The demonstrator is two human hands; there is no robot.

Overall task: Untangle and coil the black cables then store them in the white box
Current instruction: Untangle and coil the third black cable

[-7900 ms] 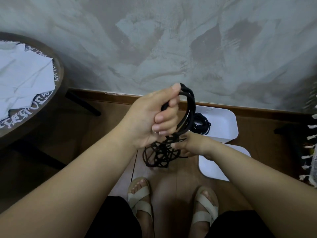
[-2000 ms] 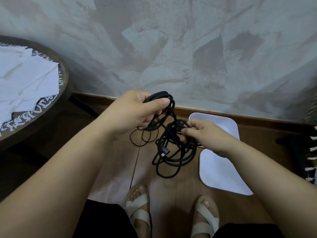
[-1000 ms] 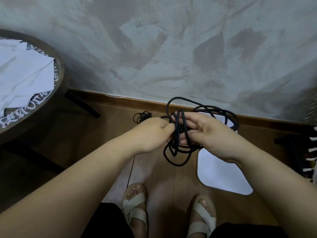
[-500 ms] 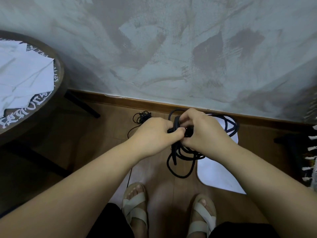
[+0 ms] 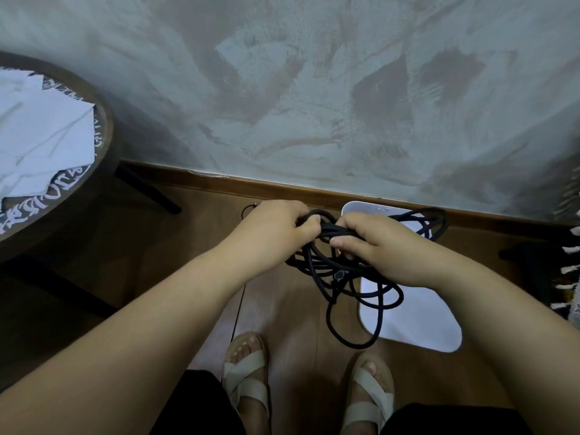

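A tangled bundle of black cables hangs between both hands above the wooden floor. My left hand is closed on the bundle's left end. My right hand grips several strands gathered side by side, close to the left hand. Loops droop below the hands and one loop reaches right over the white box, which stands against the wall and is mostly hidden by my right hand. Its white lid lies flat on the floor in front of it. A thin black cable lies on the floor behind my left hand.
A round dark wooden table with white papers on it stands at the left. A grey plaster wall with a wooden baseboard runs behind. My sandalled feet are at the bottom. A fringed rug edge shows at the far right.
My hands have drawn slightly apart along the gathered strands, and the hanging loops have dropped lower and spread wider over the lid. Earlier, my left hand held a coil that is now gone from it.
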